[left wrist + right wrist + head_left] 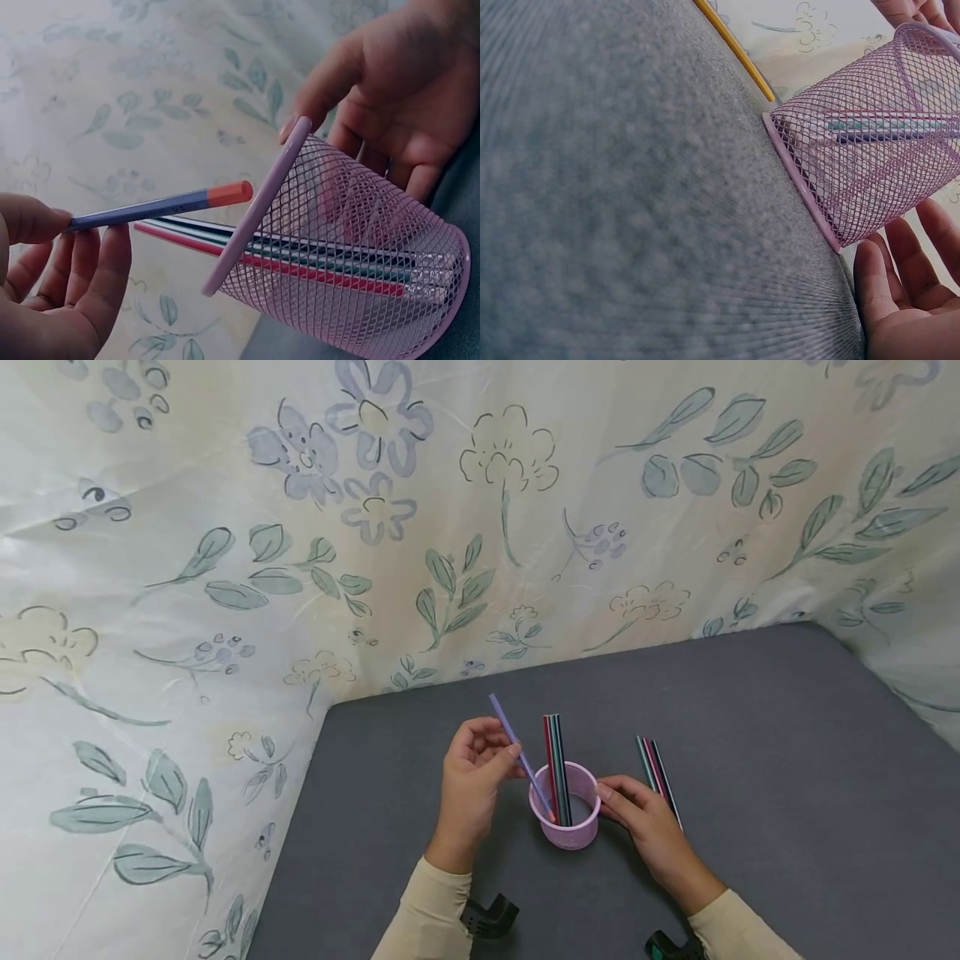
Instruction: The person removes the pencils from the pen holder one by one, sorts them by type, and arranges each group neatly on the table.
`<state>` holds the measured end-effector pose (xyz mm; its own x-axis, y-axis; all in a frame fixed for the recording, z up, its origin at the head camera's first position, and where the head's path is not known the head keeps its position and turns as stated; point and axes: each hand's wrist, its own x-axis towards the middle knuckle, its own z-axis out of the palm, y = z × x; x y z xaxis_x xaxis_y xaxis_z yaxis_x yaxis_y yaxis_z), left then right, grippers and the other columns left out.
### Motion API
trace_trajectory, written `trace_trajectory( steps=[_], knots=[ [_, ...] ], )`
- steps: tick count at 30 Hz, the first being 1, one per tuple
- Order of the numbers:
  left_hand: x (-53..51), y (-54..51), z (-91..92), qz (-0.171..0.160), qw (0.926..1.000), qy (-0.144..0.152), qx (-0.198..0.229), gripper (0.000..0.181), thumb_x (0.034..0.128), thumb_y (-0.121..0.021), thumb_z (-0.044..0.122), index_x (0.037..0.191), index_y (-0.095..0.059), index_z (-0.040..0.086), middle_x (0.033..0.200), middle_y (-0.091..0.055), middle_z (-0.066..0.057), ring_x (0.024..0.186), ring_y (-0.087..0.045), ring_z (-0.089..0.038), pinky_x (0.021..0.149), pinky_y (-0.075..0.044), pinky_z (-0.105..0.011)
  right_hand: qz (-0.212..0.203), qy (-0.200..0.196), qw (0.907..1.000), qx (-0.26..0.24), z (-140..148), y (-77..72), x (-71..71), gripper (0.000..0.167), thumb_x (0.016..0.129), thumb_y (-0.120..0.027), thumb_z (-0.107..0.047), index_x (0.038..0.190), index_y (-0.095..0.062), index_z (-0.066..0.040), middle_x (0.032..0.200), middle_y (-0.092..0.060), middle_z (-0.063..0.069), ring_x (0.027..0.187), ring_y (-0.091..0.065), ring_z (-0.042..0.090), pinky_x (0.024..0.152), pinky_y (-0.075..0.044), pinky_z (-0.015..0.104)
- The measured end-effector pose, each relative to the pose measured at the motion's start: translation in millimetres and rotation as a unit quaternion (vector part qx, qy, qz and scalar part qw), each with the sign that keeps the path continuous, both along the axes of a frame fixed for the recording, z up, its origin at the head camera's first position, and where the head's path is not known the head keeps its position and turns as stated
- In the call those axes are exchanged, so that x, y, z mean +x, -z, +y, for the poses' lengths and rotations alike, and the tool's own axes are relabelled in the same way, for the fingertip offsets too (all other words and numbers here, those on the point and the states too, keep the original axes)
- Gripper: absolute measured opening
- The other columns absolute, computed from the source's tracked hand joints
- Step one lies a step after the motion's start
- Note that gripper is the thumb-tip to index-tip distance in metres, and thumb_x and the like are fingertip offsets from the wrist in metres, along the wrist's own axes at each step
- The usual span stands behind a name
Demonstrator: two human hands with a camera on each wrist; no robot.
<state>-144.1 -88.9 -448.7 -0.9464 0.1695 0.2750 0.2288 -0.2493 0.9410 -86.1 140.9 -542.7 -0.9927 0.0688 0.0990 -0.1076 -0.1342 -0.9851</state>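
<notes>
Cream sleeves (427, 914) and black wrist devices (491, 918) edge the near side of a gray desk (765, 735), where a person works bare-handed at a pink mesh cup (570, 837) standing upright. The left hand (476, 768), left of the cup, pinches a purple pencil (512, 727) between thumb and fingers, its orange end down and just short of the rim. At the cup's right side, the right hand (648, 831) holds it with the thumb at the rim and the fingers curved along the mesh. Trouble, if it comes, would likely start at that rim: a low or sideways approach could catch the orange end on the edge, and a push there could tip the light-looking cup should the steadying hand ease off. Three upright pencils (557, 756), red, green and dark, crowd the cup's left half and could deflect the purple one. To the right, loose pencils (655, 768) lie partly hidden behind the right hand, which blocks the way to them from the cup. One yellow pencil (739, 54) shows near the cup's base. Floral cloth (450, 552) hangs along the far side.
</notes>
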Motion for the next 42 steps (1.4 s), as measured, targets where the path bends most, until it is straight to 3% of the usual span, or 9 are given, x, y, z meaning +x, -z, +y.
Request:
trace_trajectory(
  steps=[11, 28, 35, 42],
  knots=[
    [-6.8, -0.1, -8.2, -0.022, 0.9986, -0.002, 0.048, 0.033, 0.0939, -0.070, -0.016, 0.124, -0.058, -0.008, 0.106, -0.061, -0.016, 0.085, -0.065, -0.019, 0.069, -0.063, -0.035, -0.010, 0.004, 0.9999, 0.005, -3, -2.9, -2.4, 0.029, 0.112, -0.060, -0.009, 0.125, -0.068, 0.016, 0.124, -0.067, 0.029, 0.110, -0.071, 0.019, 0.091, -0.058, 0.026],
    [-8.2, 6.0, -25.6, -0.025, 0.9980, -0.025, 0.052, 0.031, 0.0928, -0.072, -0.015, 0.120, -0.060, -0.005, 0.105, -0.061, -0.017, 0.083, -0.066, -0.019, 0.068, -0.063, -0.035, -0.007, 0.006, 1.0000, 0.003, -2, 0.4, -1.6, 0.028, 0.112, -0.060, -0.007, 0.124, -0.067, 0.017, 0.123, -0.067, 0.029, 0.108, -0.072, 0.019, 0.090, -0.058, 0.027],
    [-10.2, 11.5, -39.8, -0.035, 0.9982, -0.028, 0.040, 0.032, 0.0940, -0.070, -0.017, 0.122, -0.059, -0.005, 0.106, -0.061, -0.016, 0.083, -0.065, -0.019, 0.068, -0.062, -0.033, -0.001, 0.009, 0.9999, 0.004, -4, 2.5, 0.1, 0.028, 0.112, -0.060, -0.007, 0.124, -0.068, 0.016, 0.123, -0.067, 0.029, 0.108, -0.072, 0.018, 0.091, -0.058, 0.027],
    [-10.2, 16.2, -56.2, -0.058, 0.9977, -0.036, -0.001, 0.031, 0.0947, -0.073, -0.013, 0.122, -0.060, -0.006, 0.107, -0.062, -0.020, 0.083, -0.066, -0.020, 0.068, -0.062, -0.036, 0.009, 0.008, 0.9999, 0.001, -7, 4.8, 2.1, 0.027, 0.111, -0.060, -0.006, 0.124, -0.067, 0.017, 0.122, -0.067, 0.029, 0.108, -0.072, 0.019, 0.090, -0.058, 0.027]
  ],
)
